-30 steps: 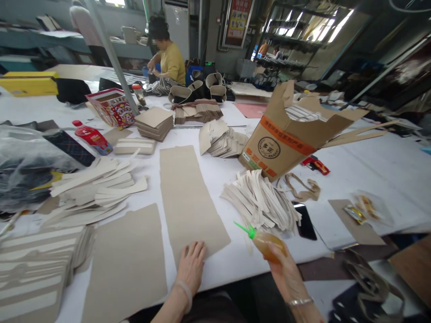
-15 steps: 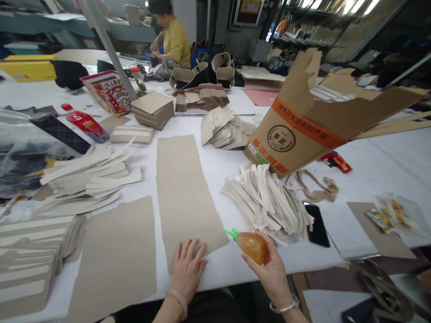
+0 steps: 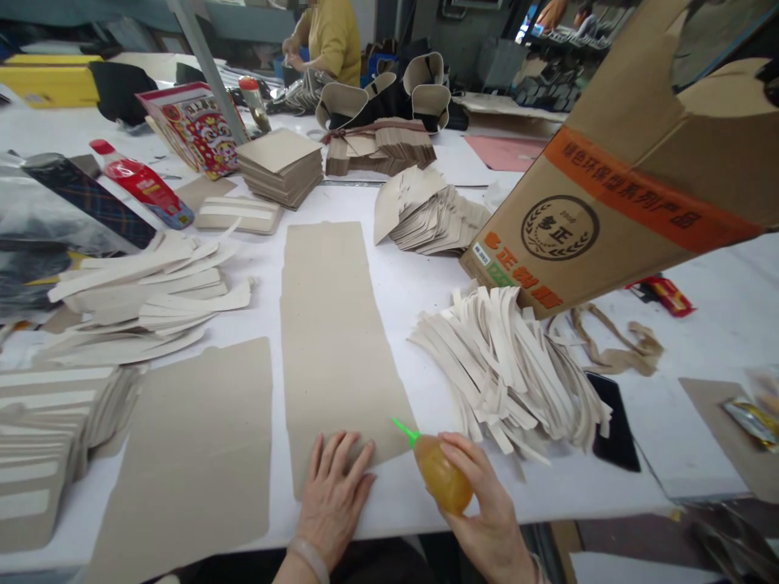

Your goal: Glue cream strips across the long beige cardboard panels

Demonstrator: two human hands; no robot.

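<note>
A long beige board [image 3: 332,341] lies on the white table, and my left hand [image 3: 334,495] rests flat on its near end, fingers spread, holding nothing. My right hand [image 3: 487,503] is wrapped round a squeeze bottle [image 3: 443,474] of amber liquid, just right of the board's near corner. The bottle's green nozzle [image 3: 405,431] points up and left over that corner. A second beige board [image 3: 200,446] lies to the left. Right of the long board is a heap of pale strips [image 3: 505,365].
A cardboard box [image 3: 608,203] leans at the right, with a black phone [image 3: 617,426] nearer. Pale curved pieces [image 3: 158,292] and stacked boards [image 3: 54,438] lie at the left. Across the table stand a red bottle [image 3: 143,182] and a person in yellow [image 3: 333,40].
The squeeze bottle has tilted more upright in my right hand, its nozzle now nearer the board's corner. The view has shifted, and the box looks larger. My left hand stays flat on the board.
</note>
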